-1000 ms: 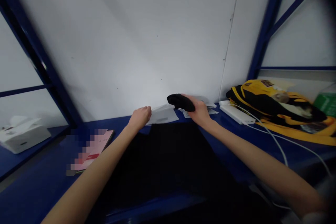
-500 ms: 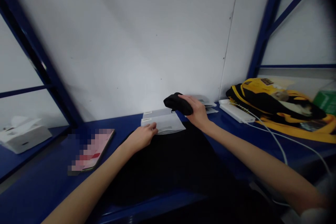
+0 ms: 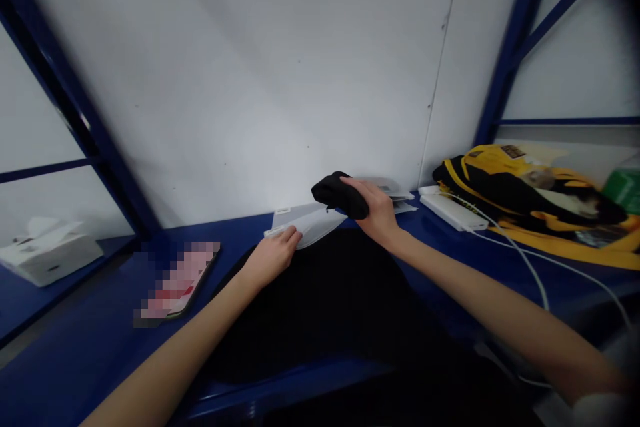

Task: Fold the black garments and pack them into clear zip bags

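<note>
My left hand pinches the near edge of a translucent plastic bag, which is bent up from the one beneath it. Another pale bag with a small label lies under it by the wall. My right hand is wrapped round a folded black cloth bundle, held above the bags. A large black cloth is spread over the blue table in front of me. More plastic bags lie behind my right hand.
On the blue table, a phone lies at left and a tissue box farther left. At right are a white power bank with cables and a yellow and black bag. A white wall stands behind.
My left hand has lifted the near edge of the top plastic bag, which is now bent upward. My right hand and the black bundle have hardly moved.
</note>
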A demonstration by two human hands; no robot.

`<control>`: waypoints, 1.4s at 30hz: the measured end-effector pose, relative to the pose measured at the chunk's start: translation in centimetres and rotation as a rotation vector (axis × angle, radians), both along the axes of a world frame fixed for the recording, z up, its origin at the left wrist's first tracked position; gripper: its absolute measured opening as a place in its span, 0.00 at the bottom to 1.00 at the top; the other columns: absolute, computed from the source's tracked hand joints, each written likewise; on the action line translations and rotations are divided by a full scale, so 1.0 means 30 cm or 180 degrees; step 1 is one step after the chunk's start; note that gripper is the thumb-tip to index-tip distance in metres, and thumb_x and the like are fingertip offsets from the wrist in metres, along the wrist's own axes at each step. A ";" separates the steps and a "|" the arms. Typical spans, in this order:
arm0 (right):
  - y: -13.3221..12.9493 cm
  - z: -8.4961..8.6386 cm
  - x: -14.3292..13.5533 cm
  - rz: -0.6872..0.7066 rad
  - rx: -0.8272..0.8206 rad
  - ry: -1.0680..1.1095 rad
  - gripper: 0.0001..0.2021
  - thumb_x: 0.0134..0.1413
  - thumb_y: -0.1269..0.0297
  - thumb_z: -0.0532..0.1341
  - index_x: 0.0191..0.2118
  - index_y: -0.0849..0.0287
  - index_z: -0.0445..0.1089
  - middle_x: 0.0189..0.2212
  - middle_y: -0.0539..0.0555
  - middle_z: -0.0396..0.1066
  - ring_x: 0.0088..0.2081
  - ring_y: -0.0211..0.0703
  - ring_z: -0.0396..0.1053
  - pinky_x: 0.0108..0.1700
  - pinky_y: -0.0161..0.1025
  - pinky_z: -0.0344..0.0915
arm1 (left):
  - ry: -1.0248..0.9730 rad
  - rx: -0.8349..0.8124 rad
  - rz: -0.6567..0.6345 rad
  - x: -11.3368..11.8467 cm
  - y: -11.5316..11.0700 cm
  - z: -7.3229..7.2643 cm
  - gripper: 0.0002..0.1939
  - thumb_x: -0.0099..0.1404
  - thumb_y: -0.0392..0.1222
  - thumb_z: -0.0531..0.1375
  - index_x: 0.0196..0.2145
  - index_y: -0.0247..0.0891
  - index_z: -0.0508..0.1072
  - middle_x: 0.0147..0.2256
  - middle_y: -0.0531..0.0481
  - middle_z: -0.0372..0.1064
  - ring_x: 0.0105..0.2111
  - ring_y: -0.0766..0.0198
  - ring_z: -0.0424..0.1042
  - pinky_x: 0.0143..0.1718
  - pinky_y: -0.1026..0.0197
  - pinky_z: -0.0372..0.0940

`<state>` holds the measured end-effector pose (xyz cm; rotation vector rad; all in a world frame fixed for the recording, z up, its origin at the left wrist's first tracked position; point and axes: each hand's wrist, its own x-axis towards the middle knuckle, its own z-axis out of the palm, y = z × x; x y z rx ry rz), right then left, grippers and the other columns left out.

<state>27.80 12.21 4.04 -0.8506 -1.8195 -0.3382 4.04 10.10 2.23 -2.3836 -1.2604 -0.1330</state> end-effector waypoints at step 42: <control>0.003 -0.076 -0.251 -0.0455 -0.1424 -0.2745 0.13 0.50 0.74 0.52 0.42 0.66 0.68 0.32 0.62 0.73 0.35 0.49 0.70 0.34 0.40 0.65 | -0.0780 -0.0477 0.0630 -0.030 0.023 -0.022 0.11 0.62 0.38 0.46 0.25 0.38 0.65 0.30 0.48 0.68 0.30 0.62 0.69 0.26 0.65 0.55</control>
